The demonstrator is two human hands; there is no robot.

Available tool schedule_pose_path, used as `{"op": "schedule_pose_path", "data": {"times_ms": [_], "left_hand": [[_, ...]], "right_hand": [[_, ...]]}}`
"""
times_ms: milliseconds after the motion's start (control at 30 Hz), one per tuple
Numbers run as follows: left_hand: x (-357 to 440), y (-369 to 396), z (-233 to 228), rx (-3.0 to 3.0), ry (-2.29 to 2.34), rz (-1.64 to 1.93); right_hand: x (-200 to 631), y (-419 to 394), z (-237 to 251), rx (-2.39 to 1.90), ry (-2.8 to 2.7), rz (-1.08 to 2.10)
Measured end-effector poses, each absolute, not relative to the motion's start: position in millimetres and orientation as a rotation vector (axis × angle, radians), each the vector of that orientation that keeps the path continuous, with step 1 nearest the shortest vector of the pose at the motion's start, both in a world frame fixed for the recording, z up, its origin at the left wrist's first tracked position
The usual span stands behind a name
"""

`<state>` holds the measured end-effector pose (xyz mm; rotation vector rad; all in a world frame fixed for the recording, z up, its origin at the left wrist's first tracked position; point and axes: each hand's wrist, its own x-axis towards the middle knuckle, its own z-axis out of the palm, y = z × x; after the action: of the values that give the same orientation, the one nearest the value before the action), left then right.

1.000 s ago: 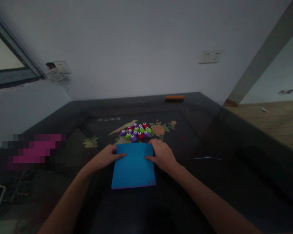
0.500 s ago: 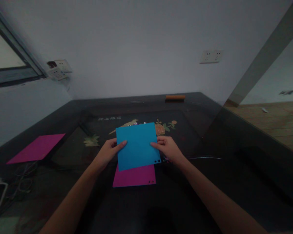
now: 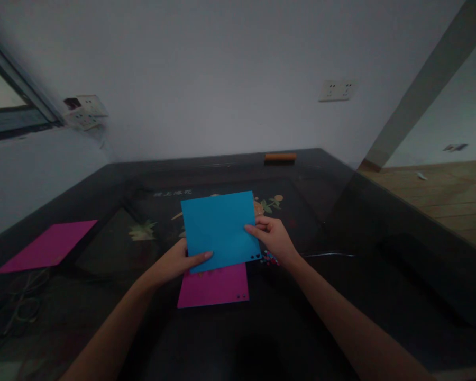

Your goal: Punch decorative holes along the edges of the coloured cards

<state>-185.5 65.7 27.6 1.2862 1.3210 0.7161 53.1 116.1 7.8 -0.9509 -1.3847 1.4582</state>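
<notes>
Now we have lifted the blue paper (image 3: 220, 230) off the pink paper (image 3: 214, 286) on the table (image 3: 341, 264). Our left hand (image 3: 178, 260) and right hand (image 3: 273, 241) pinch its sides with closed fingers, above the near middle.

Bare forearms, apparently no sleeves

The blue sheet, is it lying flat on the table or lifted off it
Lifted. The blue sheet is tilted up, pinched by the left hand and right hand, uncovering the pink sheet flat beneath it.
</notes>
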Motion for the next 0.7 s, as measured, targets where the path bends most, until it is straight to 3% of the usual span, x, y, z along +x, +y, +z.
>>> {"op": "schedule_pose_path", "data": {"times_ms": [433,700], "left_hand": [[-190.8,66.8,25.7,1.387,1.320,0.647],[-192.9,73.6,21.3,1.326,1.471,0.876]], "right_hand": [[53.1,113.0,12.2,-0.968,-1.389,1.503],[55.6,119.6,8.2,-0.928,-1.473,1.273]]}}
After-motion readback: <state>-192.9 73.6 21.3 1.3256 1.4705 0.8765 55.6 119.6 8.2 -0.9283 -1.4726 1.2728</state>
